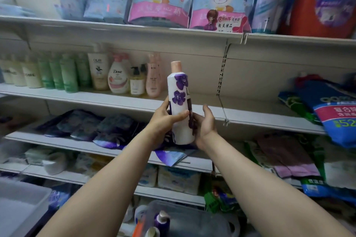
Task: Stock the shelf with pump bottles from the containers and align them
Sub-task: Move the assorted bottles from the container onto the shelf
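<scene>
Nearest the lens: clear container (202, 223) at bottom centre, with a purple-capped bottle (162, 221) standing in it, presumably stock awaiting transfer. Grey bin (23, 204) at lower left.

Above, both forearms extended forward and upward, converging on one white bottle with purple flowers (181, 106). Held upright in the air in front of the middle shelf (192, 109), base below shelf level, not yet set down. Pink cap on top; no pump head visible.

Left hand (164, 119): wrapped round the bottle body, thumb across the front face, firm hold. Right hand (205, 123): palm turned inward, fingers cupping the far side low down, thumb raised clear. Two-handed hold probably for turning the label outward before placement.

Likely destination: bare shelf space just right of the pink bottle (153, 77), closing a row with the Dove bottle (118, 77) and Olay bottle (98, 69). Upright carry keeps the base ready for setting down.
</scene>
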The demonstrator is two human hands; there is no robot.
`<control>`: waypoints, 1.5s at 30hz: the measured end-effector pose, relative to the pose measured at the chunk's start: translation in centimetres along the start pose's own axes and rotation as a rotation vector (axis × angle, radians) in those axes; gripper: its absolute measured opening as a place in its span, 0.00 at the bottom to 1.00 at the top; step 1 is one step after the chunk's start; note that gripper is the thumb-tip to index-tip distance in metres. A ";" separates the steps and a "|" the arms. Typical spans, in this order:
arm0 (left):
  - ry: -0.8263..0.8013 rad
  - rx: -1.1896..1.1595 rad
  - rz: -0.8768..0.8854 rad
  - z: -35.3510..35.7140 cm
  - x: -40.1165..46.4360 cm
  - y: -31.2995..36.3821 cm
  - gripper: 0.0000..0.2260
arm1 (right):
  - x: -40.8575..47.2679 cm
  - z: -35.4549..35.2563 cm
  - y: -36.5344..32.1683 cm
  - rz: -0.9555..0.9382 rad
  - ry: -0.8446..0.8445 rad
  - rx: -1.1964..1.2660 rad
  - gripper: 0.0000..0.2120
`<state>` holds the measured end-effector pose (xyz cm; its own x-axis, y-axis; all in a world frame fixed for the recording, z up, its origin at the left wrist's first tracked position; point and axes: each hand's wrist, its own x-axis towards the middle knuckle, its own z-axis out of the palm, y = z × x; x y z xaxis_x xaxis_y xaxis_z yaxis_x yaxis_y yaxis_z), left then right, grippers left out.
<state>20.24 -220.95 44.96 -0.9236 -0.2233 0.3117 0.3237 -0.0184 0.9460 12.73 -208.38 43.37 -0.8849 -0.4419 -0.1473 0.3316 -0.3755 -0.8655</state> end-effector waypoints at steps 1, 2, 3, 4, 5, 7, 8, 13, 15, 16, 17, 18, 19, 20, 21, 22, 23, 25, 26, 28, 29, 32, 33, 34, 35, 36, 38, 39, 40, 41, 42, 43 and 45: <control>-0.008 0.012 0.000 -0.5 0.4 0.1 0.21 | 0.4 0.2 -0.1 -0.012 0.013 0.003 0.34; 0.005 0.046 0.001 -0.8 0.9 0.3 0.22 | 0.9 0.4 -0.2 -0.026 0.029 0.015 0.34; 0.043 0.103 -0.004 -1.2 1.4 0.4 0.22 | 1.3 0.7 -0.3 -0.040 0.048 0.035 0.33; 0.104 0.183 -0.013 -1.4 2.1 0.4 0.23 | 1.8 0.9 -0.5 -0.055 0.063 0.056 0.33; 0.177 0.287 -0.023 -1.7 2.8 0.4 0.23 | 2.3 1.2 -0.7 -0.068 0.071 0.077 0.32; 0.288 0.492 -0.039 -2.0 4.2 0.3 0.22 | 3.4 1.8 -1.2 -0.093 0.076 0.107 0.30; 0.301 0.541 -0.044 -2.2 4.9 0.3 0.21 | 4.0 2.1 -1.4 -0.109 0.075 0.112 0.29; 0.155 0.585 0.001 -2.7 7.6 0.2 0.26 | 6.3 3.1 -1.7 -0.208 0.057 0.080 0.22; 0.150 0.618 0.027 -3.2 8.7 -0.1 0.29 | 7.1 3.3 -1.6 -0.225 0.065 0.039 0.21; 0.148 0.628 0.032 -3.5 9.2 -0.3 0.30 | 7.5 3.4 -1.5 -0.234 0.070 0.016 0.21; 0.139 0.627 0.034 -3.8 9.8 -0.6 0.31 | 8.0 3.4 -1.4 -0.241 0.078 -0.009 0.21; 0.129 0.614 0.034 -4.1 10.3 -1.0 0.32 | 8.5 3.5 -1.3 -0.246 0.083 -0.033 0.21; 0.120 0.595 0.036 -4.5 11.0 -1.3 0.33 | 9.0 3.6 -1.2 -0.252 0.087 -0.054 0.21; 0.113 0.578 0.040 -4.9 11.6 -1.7 0.33 | 9.5 3.7 -1.2 -0.260 0.090 -0.072 0.21; 0.106 0.565 0.041 -5.3 12.2 -2.1 0.33 | 10.0 3.9 -1.2 -0.262 0.096 -0.092 0.22; 0.098 0.557 0.037 -5.7 13.0 -2.6 0.34 | 10.8 4.1 -1.1 -0.258 0.102 -0.108 0.22; 0.091 0.556 0.035 -6.0 13.4 -2.9 0.34 | 11.2 4.1 -1.1 -0.254 0.106 -0.119 0.22; 0.080 0.568 0.033 -6.6 14.5 -3.8 0.35 | 12.3 4.0 -0.9 -0.253 0.107 -0.141 0.22; 0.073 0.575 0.037 -6.9 15.2 -4.3 0.35 | 13.1 4.0 -0.8 -0.256 0.114 -0.157 0.22; 0.058 0.575 0.046 -7.5 16.7 -5.0 0.36 | 14.3 3.9 -0.8 -0.261 0.127 -0.181 0.23; 0.049 0.564 0.049 -7.8 17.3 -5.3 0.35 | 14.9 3.9 -0.8 -0.261 0.131 -0.192 0.23; 0.059 0.506 0.042 -8.4 19.2 -6.3 0.25 | 16.7 3.8 -0.9 -0.250 0.144 -0.208 0.23; 0.080 0.504 0.036 -8.5 19.8 -6.8 0.20 | 17.3 3.8 -0.9 -0.247 0.150 -0.208 0.23; 0.104 0.501 0.029 -8.6 20.3 -7.2 0.15 | 17.9 3.8 -0.9 -0.244 0.153 -0.207 0.23; 0.130 0.505 0.019 -8.6 20.8 -7.6 0.10 | 18.4 3.7 -1.0 -0.240 0.155 -0.206 0.24; 0.154 0.512 0.013 -8.6 21.3 -7.9 0.07 | 19.0 3.8 -1.0 -0.237 0.159 -0.211 0.23; 0.198 0.538 -0.007 -8.4 22.3 -8.5 0.07 | 19.9 3.8 -1.1 -0.232 0.164 -0.220 0.21; 0.215 0.551 -0.023 -8.3 22.7 -8.7 0.08 | 20.4 3.8 -1.2 -0.227 0.167 -0.218 0.21; 0.228 0.559 -0.037 -8.2 23.1 -8.8 0.09 | 20.9 3.9 -1.3 -0.222 0.170 -0.213 0.21; 0.237 0.558 -0.054 -8.1 23.5 -9.0 0.10 | 21.4 3.9 -1.4 -0.220 0.176 -0.208 0.20; 0.247 0.545 -0.072 -8.1 23.9 -9.1 0.10 | 21.8 3.9 -1.4 -0.219 0.180 -0.203 0.20; 0.256 0.527 -0.092 -8.1 24.2 -9.3 0.09 | 22.2 3.9 -1.4 -0.220 0.183 -0.199 0.20; 0.273 0.498 -0.134 -8.0 24.8 -9.7 0.07 | 23.2 3.9 -1.4 -0.227 0.197 -0.198 0.20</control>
<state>-4.18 -234.11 42.83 -0.8420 -0.4948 0.2149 0.0113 0.3821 0.9240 -6.95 -221.25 43.05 -0.9812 -0.1927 -0.0130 0.0663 -0.2729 -0.9597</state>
